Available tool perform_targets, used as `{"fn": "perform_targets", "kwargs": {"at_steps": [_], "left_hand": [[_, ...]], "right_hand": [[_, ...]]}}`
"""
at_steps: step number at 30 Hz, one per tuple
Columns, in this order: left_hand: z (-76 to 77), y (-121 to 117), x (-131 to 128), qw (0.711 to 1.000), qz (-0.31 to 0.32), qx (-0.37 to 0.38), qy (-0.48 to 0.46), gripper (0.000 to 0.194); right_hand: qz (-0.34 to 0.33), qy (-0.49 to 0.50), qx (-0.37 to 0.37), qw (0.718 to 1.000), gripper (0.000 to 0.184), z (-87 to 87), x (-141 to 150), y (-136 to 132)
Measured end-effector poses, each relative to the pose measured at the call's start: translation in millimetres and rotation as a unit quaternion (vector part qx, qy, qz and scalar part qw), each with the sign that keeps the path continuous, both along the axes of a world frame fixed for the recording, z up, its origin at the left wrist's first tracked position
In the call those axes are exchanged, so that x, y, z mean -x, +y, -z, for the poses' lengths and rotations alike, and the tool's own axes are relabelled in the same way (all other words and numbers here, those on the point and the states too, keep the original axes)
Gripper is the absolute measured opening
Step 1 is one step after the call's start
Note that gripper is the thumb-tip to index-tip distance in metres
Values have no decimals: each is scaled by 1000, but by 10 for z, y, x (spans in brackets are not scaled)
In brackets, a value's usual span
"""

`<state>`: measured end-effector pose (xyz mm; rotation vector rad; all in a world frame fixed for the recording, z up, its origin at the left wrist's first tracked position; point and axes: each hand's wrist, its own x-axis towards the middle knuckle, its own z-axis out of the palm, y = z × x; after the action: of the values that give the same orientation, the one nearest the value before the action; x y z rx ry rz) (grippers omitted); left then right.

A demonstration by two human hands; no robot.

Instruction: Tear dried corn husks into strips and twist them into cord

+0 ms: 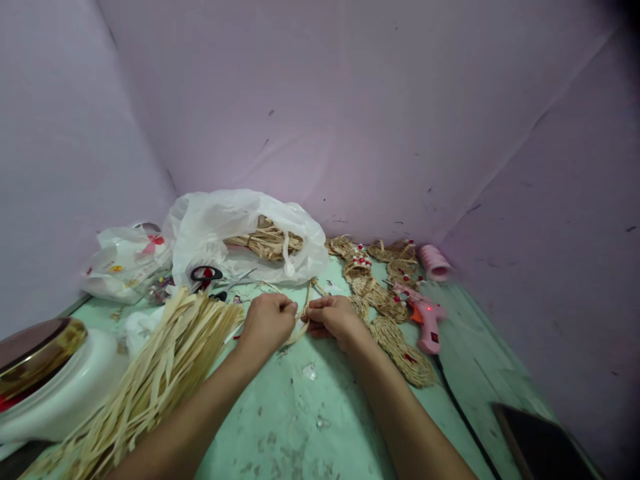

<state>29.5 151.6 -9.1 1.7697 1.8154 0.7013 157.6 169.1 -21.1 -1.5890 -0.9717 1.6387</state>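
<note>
My left hand (269,322) and my right hand (334,319) meet over a pale green table (300,427). Both pinch the same thin straw strip (306,301), which loops up between the fingers and trails toward the bag. A thick bundle of flat straw strips (160,373) lies just left of my left forearm. Several woven straw pieces with red and white beads (385,300) lie to the right of my right hand.
A white plastic bag (225,233) holding more straw sits at the back. Red-handled scissors (206,275) lie before it. A pink glue gun (427,323) and a pink spool (434,261) are at right. A white jar with a gold lid (45,373) stands left. Purple cloth walls surround the table.
</note>
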Motion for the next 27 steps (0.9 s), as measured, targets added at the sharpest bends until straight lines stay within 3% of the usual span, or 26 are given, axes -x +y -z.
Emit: {"fn": "perform_targets", "kwargs": {"at_steps": [3, 7, 13, 19, 27], "left_hand": [[10, 158, -28, 995, -41, 82, -50, 19], [60, 281, -95, 984, -40, 153, -83, 21], [135, 334, -85, 987, -34, 140, -76, 24], [154, 324, -106, 996, -22, 75, -49, 27], [186, 311, -134, 990, 21, 108, -86, 17]], "right_hand": [[9, 25, 18, 1000, 14, -24, -13, 0], [9, 41, 13, 999, 17, -24, -18, -7], [19, 29, 16, 999, 17, -33, -6, 5], [15, 20, -22, 999, 16, -16, -38, 27], [-3, 7, -35, 999, 17, 22, -67, 54]]}}
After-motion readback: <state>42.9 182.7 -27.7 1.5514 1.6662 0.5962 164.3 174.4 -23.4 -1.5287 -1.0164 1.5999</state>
